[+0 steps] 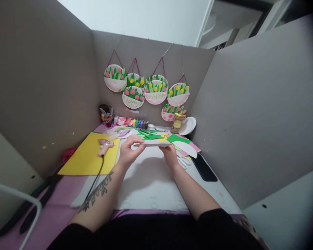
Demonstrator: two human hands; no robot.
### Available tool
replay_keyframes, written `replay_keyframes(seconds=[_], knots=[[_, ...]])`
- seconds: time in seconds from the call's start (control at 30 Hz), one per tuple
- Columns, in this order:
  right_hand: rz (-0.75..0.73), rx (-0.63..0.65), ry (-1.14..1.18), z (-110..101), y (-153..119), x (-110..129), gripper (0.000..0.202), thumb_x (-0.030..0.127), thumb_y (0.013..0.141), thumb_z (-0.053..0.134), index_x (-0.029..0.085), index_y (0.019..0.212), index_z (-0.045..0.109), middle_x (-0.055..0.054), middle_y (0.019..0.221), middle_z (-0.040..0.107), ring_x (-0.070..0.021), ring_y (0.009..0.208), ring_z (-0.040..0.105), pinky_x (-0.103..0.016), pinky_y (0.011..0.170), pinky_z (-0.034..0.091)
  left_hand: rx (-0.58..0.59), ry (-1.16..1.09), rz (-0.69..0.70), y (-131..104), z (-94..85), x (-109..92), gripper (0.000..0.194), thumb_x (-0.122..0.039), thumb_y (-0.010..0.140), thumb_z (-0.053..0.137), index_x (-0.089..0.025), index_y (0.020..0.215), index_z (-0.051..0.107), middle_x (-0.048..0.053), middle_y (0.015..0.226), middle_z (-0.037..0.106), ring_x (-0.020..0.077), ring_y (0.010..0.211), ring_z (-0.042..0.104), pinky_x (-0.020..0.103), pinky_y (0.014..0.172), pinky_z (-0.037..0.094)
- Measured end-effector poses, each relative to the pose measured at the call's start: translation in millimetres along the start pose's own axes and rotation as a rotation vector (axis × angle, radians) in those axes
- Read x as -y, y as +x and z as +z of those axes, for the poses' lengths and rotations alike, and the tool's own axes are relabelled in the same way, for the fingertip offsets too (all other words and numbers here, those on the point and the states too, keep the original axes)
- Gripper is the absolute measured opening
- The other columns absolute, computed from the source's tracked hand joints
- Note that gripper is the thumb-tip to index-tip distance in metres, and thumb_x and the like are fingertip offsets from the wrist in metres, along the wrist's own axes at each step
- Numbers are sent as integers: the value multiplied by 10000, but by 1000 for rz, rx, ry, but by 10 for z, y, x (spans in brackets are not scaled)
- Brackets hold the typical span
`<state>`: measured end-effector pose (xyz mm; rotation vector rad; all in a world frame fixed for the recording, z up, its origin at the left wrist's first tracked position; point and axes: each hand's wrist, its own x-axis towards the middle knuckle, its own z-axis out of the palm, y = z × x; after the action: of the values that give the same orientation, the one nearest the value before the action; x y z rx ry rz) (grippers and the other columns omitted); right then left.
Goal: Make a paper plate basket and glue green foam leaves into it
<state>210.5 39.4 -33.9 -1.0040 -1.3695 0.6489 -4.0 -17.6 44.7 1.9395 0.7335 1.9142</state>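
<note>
A white paper plate piece (156, 143) is held nearly edge-on above the middle of the table, with green paper leaves (150, 134) showing just beyond its upper edge. Whether the leaves are attached to it or lie behind it, I cannot tell. My left hand (130, 149) grips its left end between thumb and fingers. At the right end my right hand (169, 152) holds it from below, its fingertips partly hidden. White scissors (183, 160) lie beside my right hand.
A pink glue gun (105, 147) rests on yellow sheets (80, 156) at left, its cord trailing forward. A black phone (203, 168) and white cut piece (185, 148) lie right. Paint bottles (141, 124) line the back, below hanging decorated plates (155, 95). Grey panels surround the table.
</note>
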Motion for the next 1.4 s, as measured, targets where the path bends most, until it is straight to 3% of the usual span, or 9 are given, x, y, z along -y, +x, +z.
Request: replay_keyframes(seconds=[0.47,1.4], knots=[[-179,-48,-24,-79,14,5,183,383,735,675,204,762,697,-58,822,687,-206,837,613,-352,789,483,80,32,52,33,23,-140,52,-244,717,707,-217,704,665,40,707,676,204,838,603,402,862,454],[-340,-40,-172,-119,-19,123,162,365,812,619,226,783,697,-58,813,697,-202,843,628,-373,829,473,150,104,60,19,23,-91,29,-241,716,696,-229,707,671,42,726,695,227,891,619,433,891,440]])
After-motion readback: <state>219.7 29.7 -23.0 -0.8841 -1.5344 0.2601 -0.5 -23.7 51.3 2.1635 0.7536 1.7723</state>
